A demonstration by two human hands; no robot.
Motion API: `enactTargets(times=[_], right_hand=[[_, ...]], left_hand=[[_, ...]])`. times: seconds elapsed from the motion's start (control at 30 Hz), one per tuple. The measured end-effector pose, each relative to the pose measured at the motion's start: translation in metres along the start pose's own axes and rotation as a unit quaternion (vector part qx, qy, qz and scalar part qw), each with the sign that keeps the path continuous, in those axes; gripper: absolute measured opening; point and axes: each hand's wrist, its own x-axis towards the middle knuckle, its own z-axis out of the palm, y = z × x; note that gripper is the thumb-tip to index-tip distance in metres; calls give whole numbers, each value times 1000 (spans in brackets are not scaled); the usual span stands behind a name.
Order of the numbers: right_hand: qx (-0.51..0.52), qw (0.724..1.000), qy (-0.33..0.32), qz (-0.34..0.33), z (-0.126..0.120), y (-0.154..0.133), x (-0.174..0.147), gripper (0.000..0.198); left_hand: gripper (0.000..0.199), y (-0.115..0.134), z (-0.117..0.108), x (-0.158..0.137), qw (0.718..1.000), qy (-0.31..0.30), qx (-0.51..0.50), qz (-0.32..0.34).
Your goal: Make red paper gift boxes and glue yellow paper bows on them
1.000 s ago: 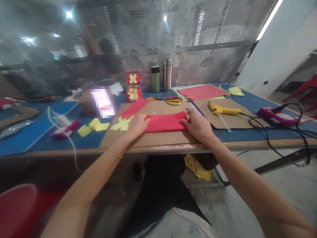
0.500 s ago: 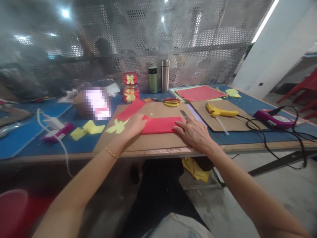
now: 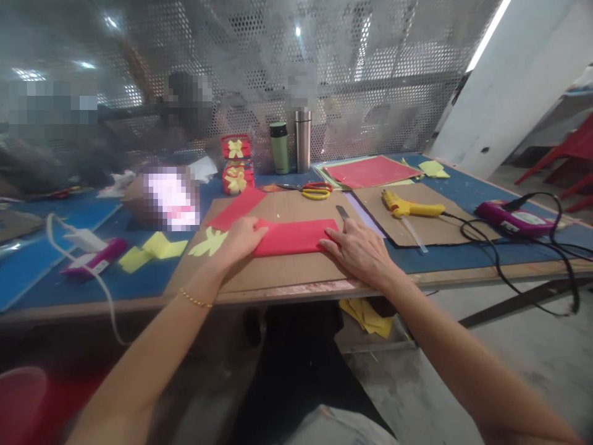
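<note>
A folded red felt-like sheet lies flat on the brown cardboard in front of me. My left hand is closed on its left end, thumb along the edge. At the right end, my right hand has its thumb and fingertips on the red material. A flat metal blade sticks out beyond the right fingers; its other end is hidden, and I cannot tell whether that hand grips it. Next to my left hand are a yellow bow-shaped cutout and a red strip.
Scissors lie behind the sheet. On the right are a yellow glue gun and a purple power strip with black cords. Bow-trimmed red pieces, a green flask and a steel flask stand at the back.
The view has shifted slightly, moving most things left in the picture. Both hands stay at the ends of the red sheet, with hardly any motion relative to it.
</note>
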Motion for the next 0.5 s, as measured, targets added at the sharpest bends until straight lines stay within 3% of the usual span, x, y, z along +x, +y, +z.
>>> enactTargets(times=[0.5], right_hand=[[4,1000,-11,11,-5,-3,1,55]], left_hand=[[35,5,-2,-3,1000,10,-15,-12]])
